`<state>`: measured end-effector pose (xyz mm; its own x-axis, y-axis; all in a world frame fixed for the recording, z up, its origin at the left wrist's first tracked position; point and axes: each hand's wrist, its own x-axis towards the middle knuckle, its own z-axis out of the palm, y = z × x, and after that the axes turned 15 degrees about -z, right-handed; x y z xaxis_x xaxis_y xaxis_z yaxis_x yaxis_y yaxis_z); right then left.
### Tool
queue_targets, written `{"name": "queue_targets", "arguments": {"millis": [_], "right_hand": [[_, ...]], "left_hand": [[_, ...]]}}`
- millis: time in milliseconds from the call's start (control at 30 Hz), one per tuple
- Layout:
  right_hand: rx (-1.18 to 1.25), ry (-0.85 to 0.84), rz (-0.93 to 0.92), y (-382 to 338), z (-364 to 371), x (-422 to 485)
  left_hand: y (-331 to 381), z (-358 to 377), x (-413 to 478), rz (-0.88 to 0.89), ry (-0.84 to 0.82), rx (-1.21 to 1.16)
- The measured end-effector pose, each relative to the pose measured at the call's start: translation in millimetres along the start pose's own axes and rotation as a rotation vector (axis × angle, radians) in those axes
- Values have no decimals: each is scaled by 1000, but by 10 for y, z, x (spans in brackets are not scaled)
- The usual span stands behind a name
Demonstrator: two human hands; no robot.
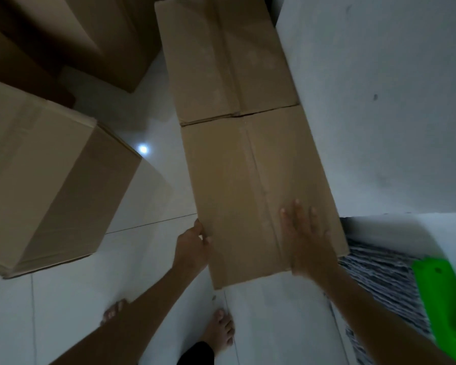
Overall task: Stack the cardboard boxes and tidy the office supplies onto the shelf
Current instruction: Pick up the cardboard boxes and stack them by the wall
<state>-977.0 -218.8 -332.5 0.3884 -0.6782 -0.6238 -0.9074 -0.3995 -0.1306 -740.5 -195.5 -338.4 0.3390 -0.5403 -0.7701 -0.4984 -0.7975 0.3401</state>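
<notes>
Head view: left grip (192, 246) seemingly pinches box (242, 185) edge; right grip (306, 238) lies flat atop it.

Glossy white tiled floor (153, 259) reflecting a light spot, near long brown cardboard box (242, 185) lying on it, abutting far long brown cardboard box (221, 56), large brown cardboard box (37, 167) sitting at left, grey striped mat (379, 280) lying at right

This looks like a room in a home, maybe a storage corner. The floor (153, 246) is shiny white tile, and a bright light spot (142, 149) shines in it. A cardboard box (248, 193) lies by a plain white wall (379, 101), with other boxes (37, 167) around. Bare feet (221, 330) stand near a striped mat (379, 280) and a green plastic thing (448, 299)
</notes>
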Motion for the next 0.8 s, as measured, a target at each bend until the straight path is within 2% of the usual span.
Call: {"name": "queue_targets", "arguments": {"millis": [67, 133, 200, 267, 333, 533, 700, 800], "right_hand": [[-18, -27, 2, 29, -45, -14], [-31, -62, 4, -22, -70, -27], [-31, -56, 34, -101, -120, -17], [82, -32, 68, -225, -192, -4], [194, -50, 42, -410, -309, 53], [250, 46, -164, -1261, -801, 307], [319, 142, -286, -2064, -1164, 717], [323, 181, -329, -2483, -1316, 974]], "left_hand": [[-19, 70, 9, 2, 31, -17], [-40, 70, 15, -2, 12, -56], [-51, 12, 53, 23, -42, 3], [-45, -149, 95, 27, -84, 56], [-45, -392, 126, 25, -85, -19], [-236, -1275, 153, 85, 124, -170], [-764, -1988, 280, 2, 256, -270], [-1150, -2367, 384, -40, 359, -213]]}}
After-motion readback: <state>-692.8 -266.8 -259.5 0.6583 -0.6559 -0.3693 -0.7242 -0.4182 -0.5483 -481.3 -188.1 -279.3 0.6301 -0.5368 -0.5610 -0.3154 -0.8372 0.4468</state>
